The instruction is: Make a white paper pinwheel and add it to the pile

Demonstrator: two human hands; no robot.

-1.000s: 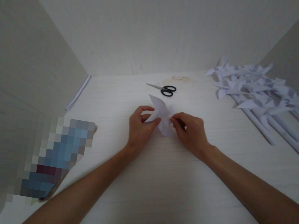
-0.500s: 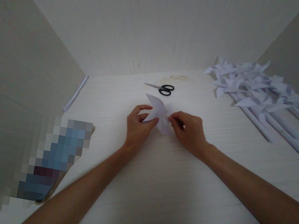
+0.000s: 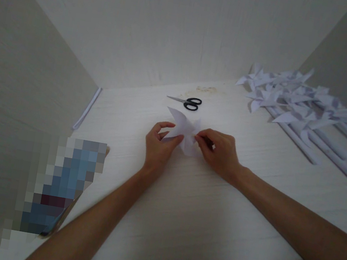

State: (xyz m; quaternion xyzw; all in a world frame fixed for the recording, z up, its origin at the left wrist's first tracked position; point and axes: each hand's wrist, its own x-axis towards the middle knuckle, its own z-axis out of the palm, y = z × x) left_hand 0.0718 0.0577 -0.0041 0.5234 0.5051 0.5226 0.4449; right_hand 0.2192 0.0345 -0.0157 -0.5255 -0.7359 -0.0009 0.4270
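Observation:
Between my hands is a white paper pinwheel (image 3: 184, 127) with folded, pointed blades, held just above the table. My left hand (image 3: 162, 143) grips its left side, thumb in front and fingers curled behind the paper. At its right side my right hand (image 3: 218, 151) pinches with thumb and forefinger close to the pinwheel's middle. Whatever small part sits in that pinch is too small to make out. A pair of scissors (image 3: 189, 103) with black handles lies just beyond the pinwheel, blades pointing left.
Several finished paper pinwheels (image 3: 267, 97) on rolled paper sticks (image 3: 337, 162) are piled at the right. A thin white paper strip (image 3: 87, 109) lies by the left wall. A phone (image 3: 73, 184), blurred out, rests at the left edge. Small pale scraps (image 3: 205, 91) lie behind the scissors.
The pinwheel and my left hand have shifted very slightly left. My right hand keeps its pinch in nearly the same place.

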